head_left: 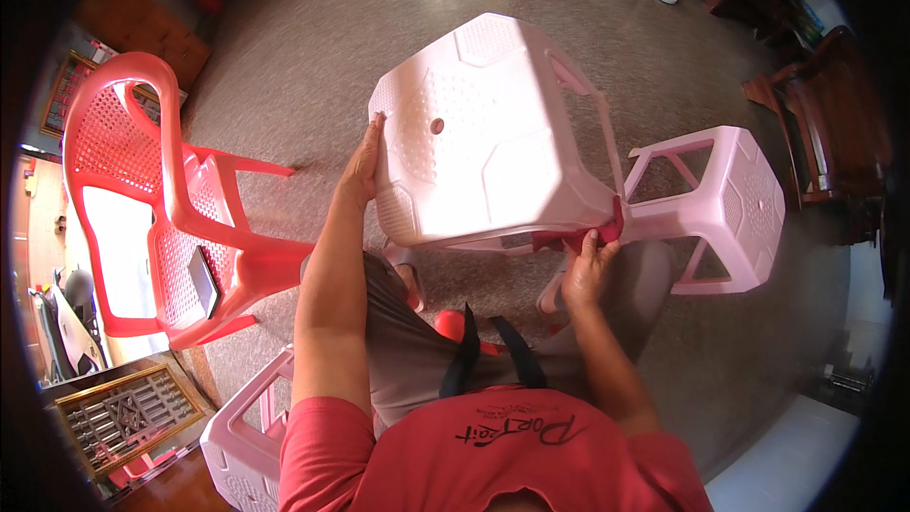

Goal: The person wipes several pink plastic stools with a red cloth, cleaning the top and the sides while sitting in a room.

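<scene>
While the seated person has both hands on it, the pink stool [512, 161] sits in front of the knees, seat turned up toward the person. Hands are apart: left hand [362, 166] gripping the stool's left edge, right hand [590, 270] bunched on a red cloth [614, 220] at its near right corner. Left looks like the steadying side; right seems to press the cloth against the rim, fingers pinched to keep it there. Tilt probably brings the seat top and near edge within easy reach.

Around the pink stool: a second stool [755, 213] to its right, lying on its side, seat facing away from it; a red chair [116, 152] to its left with a dark flat object [203, 282] on the seat; a third stool [227, 450] nearer the person and left of it. Probably set close for easy reach, with room left for the arms.

Hard to see: most of the pink stool's legs are behind its own seat, so can't tell whether they touch the floor [313, 66] or the stool is propped on the legs or feet. Left fingers partly out of sight past the edge. Cloth mostly under the right hand, full size unclear. Third stool is cut by the left arm and sleeve. Bright light washes out part of the seat texture; dark flat object can't be identified.
</scene>
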`<state>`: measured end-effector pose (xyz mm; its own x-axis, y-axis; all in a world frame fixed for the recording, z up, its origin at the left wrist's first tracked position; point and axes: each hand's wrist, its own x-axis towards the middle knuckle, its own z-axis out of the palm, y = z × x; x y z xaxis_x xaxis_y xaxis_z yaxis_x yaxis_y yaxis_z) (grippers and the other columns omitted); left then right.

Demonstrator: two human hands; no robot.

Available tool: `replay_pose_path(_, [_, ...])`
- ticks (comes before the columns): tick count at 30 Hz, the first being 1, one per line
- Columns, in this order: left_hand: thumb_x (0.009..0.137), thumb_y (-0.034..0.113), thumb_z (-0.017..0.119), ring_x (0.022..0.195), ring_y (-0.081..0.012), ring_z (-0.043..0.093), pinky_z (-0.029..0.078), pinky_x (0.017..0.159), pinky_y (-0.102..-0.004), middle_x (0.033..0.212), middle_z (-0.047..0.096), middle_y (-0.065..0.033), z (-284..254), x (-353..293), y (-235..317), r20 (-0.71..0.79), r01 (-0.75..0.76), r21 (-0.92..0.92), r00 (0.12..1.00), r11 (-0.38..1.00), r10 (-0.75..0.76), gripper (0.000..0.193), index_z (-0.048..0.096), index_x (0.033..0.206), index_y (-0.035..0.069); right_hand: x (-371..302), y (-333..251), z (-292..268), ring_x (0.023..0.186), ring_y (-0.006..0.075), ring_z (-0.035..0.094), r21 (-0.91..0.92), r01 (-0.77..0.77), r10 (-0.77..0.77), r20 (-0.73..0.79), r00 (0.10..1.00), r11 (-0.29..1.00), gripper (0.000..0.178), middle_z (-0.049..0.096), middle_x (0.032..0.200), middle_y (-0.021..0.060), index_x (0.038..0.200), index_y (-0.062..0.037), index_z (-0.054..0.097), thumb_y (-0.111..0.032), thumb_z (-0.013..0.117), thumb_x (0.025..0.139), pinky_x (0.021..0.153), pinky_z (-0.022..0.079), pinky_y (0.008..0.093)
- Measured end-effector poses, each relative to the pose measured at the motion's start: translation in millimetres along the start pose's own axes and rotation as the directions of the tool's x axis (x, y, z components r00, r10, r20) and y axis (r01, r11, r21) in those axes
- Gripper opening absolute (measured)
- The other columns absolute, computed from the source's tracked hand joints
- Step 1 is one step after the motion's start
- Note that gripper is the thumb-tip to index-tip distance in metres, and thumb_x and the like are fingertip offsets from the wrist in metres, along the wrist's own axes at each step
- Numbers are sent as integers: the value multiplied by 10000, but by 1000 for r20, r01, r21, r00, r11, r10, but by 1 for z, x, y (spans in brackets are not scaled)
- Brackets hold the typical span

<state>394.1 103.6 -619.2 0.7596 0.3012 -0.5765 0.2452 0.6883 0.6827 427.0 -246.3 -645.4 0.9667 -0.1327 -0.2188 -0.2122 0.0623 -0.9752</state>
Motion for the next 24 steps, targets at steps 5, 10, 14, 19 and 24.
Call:
replay_pose_path(5, [813, 567, 448, 844, -209, 593, 492, 760, -338, 1055, 576, -120, 3, 2, 1, -103, -21, 66, 994, 998, 28, 632, 443, 1196, 66, -14, -21, 31, 1106, 247, 402, 528, 47, -90, 57, 994, 848, 557, 330, 1244, 95, 1248, -130, 215, -236, 575, 836, 859, 414, 503])
replay_pose_path(10, [836, 566, 387, 1000, -241, 540, 467, 828, -363, 1156, 506, -159, 16, -10, -2, -21, -65, -5, 998, 998, 65, 662, 369, 1256, 54, -24, -70, 79, 1069, 218, 430, 715, -115, 8, 150, 989, 689, 412, 390, 1198, 63, 1231, -147, 273, -202, 488, 884, 864, 415, 454])
replay_pose_path(14, [856, 559, 315, 1042, -273, 516, 453, 850, -391, 1207, 459, -173, 21, -15, -5, -136, -58, 4, 989, 998, 58, 671, 304, 1292, 50, -1, -84, 96, 1070, 200, 411, 719, -102, -83, 217, 973, 687, 492, 379, 1194, 49, 1237, -157, 245, -232, 545, 854, 836, 433, 419])
replay_pose_path(19, [874, 525, 255, 1042, -319, 512, 443, 865, -443, 1211, 436, -201, 23, -29, -14, -28, -122, -184, 993, 975, 119, 649, 265, 1303, 38, 8, -98, 110, 1073, 200, 408, 710, -80, -122, 229, 966, 700, 469, 383, 1186, 62, 1228, -130, 257, -211, 535, 860, 884, 405, 381])
replay_pose_path(24, [873, 503, 227, 1044, -330, 508, 432, 886, -431, 1200, 444, -207, 31, -51, -16, -71, -98, -283, 994, 954, 81, 639, 276, 1297, 28, 8, -101, 119, 1072, 178, 406, 626, -57, -214, 349, 912, 778, 418, 389, 1174, 49, 1202, -118, 280, -190, 523, 870, 930, 361, 367])
